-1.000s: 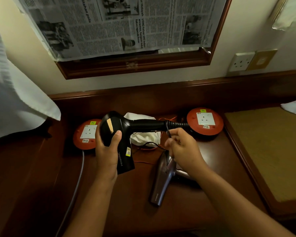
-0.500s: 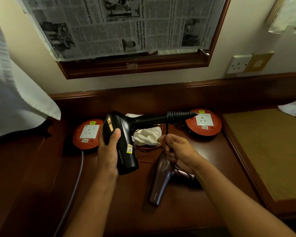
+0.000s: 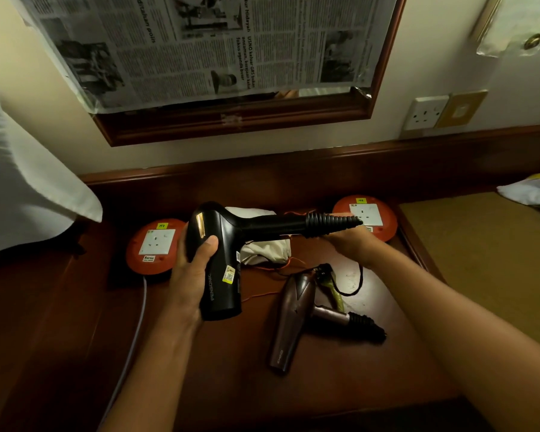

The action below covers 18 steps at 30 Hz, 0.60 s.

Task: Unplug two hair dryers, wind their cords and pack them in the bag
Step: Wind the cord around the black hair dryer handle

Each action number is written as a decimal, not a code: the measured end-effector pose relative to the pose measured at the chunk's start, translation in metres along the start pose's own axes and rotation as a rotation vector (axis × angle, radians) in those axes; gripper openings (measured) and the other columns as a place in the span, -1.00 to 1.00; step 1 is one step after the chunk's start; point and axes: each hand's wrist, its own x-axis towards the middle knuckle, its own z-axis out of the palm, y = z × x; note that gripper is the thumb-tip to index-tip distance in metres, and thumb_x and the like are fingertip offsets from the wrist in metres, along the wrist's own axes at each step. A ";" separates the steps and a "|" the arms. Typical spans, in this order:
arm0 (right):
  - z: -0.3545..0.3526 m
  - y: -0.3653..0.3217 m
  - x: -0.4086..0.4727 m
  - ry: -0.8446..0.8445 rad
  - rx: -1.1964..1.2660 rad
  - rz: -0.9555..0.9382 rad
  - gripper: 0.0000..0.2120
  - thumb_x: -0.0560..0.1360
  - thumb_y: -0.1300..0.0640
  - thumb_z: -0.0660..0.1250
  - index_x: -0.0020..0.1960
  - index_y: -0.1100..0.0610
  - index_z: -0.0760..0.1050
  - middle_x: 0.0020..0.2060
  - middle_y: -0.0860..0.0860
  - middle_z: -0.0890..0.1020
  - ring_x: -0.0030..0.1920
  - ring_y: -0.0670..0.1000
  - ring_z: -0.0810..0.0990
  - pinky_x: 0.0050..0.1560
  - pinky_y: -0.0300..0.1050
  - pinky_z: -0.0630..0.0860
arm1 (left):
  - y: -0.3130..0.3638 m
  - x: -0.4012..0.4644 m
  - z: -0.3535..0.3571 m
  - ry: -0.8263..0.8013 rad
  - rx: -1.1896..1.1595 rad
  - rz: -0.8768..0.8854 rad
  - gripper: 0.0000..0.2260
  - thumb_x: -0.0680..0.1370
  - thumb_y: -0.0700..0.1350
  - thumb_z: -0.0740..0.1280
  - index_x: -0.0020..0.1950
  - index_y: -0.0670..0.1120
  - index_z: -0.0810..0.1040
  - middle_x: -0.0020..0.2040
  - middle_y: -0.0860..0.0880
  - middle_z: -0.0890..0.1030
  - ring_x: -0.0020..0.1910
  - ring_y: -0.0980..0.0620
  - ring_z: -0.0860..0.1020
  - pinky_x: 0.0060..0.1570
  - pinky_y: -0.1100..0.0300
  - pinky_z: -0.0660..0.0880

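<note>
Dark wooden surface [image 3: 85, 353] against a cream wall, raised wood lip along the back; newspaper-covered mirror [image 3: 231, 57] above, one wall socket [image 3: 426, 113] at upper right. Count from my head view: two hair dryers, two round orange socket reels, one white cloth bag. Black hair dryer [image 3: 223, 260] is up off the surface, handle pointing right; my left hand [image 3: 194, 263] grips its barrel, thumb across the front. My right hand [image 3: 349, 244] sits under the ribbed cord boot at the handle's end, fingers curled there; can't tell exactly what they pinch. Black cord [image 3: 354, 286] drops from that hand and loops on the surface. Brown hair dryer [image 3: 290, 322] lies flat just right of centre, nozzle toward me, handle out right. White bag [image 3: 264, 249] lies behind the black dryer, between left reel [image 3: 155, 246] and right reel [image 3: 373, 215]. Grey cable [image 3: 138, 322] runs from the left reel toward the near edge. Right side stepped: tan padded panel [image 3: 480, 260] with wood border. White fabric [image 3: 28, 188] overhangs the left. Open wood at near left.
</note>
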 end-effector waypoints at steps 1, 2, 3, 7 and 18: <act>-0.004 0.001 0.002 0.009 -0.024 -0.049 -0.72 0.51 0.38 0.24 -0.28 0.06 0.43 -0.33 -0.07 0.46 -0.30 -0.12 0.43 -0.32 -0.37 0.37 | 0.000 0.000 0.000 -0.009 0.009 0.000 -0.33 0.28 0.15 0.47 0.37 0.22 0.35 0.20 -0.12 0.57 0.05 -0.20 0.62 -0.08 -0.12 0.58; -0.009 0.002 0.005 0.005 -0.062 -0.094 -0.76 0.47 0.43 0.26 -0.22 0.12 0.50 -0.29 -0.05 0.52 -0.25 -0.09 0.49 -0.27 -0.36 0.43 | 0.000 0.001 -0.001 -0.016 0.016 -0.002 -0.35 0.33 0.11 0.47 0.39 0.22 0.34 0.19 -0.10 0.57 0.03 -0.18 0.62 -0.12 -0.07 0.59; -0.013 0.003 0.008 -0.006 -0.086 -0.130 -0.78 0.43 0.46 0.29 -0.15 0.16 0.55 -0.24 -0.04 0.57 -0.21 -0.09 0.53 -0.24 -0.40 0.47 | 0.000 0.001 -0.001 -0.023 0.021 -0.004 -0.38 0.38 0.07 0.47 0.40 0.21 0.32 0.18 -0.09 0.57 0.01 -0.15 0.63 -0.18 -0.01 0.59; -0.027 -0.005 0.020 -0.006 -0.085 -0.143 -0.96 0.45 0.25 0.41 -0.10 0.20 0.61 -0.23 0.03 0.63 -0.20 -0.03 0.59 -0.25 -0.34 0.51 | 0.004 0.000 0.001 -0.072 0.011 -0.023 -0.50 0.53 -0.10 0.32 0.43 0.18 0.28 0.13 -0.06 0.56 -0.10 -0.05 0.63 -0.38 0.15 0.58; -0.042 -0.036 0.014 0.075 -0.477 -0.310 -0.80 0.48 0.00 0.38 0.03 0.07 0.65 -0.08 -0.04 0.67 -0.05 -0.03 0.61 0.01 -0.01 0.58 | -0.003 -0.002 0.008 -0.061 0.088 0.055 -0.45 0.50 -0.13 0.38 0.37 0.27 0.27 0.17 0.04 0.53 0.09 -0.04 0.59 -0.08 0.05 0.58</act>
